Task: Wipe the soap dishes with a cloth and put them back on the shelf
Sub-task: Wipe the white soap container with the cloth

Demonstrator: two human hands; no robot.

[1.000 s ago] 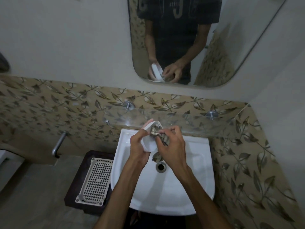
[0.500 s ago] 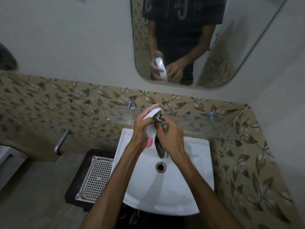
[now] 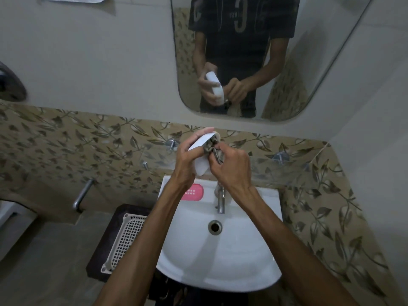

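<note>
My left hand (image 3: 187,157) grips a white soap dish (image 3: 202,140), held on edge above the back of the sink. My right hand (image 3: 234,166) presses a crumpled grey-brown cloth (image 3: 213,146) into the dish's hollow; part of the cloth is hidden in my fingers. A pink soap dish (image 3: 194,192) lies on the sink's back ledge, left of the tap, partly behind my left forearm. The glass shelf (image 3: 287,173) runs along the tiled wall just above the sink, behind and to the right of my hands.
A white sink (image 3: 220,257) with a metal tap (image 3: 220,199) and drain sits below my hands. A mirror (image 3: 309,62) hangs above. Left of the sink, a white plastic basket (image 3: 125,237) rests on a dark stool. A metal wall tap (image 3: 82,195) juts out further left.
My hands, the white dish and the cloth have risen from over the basin to the shelf's height. The pink dish on the ledge has come into view.
</note>
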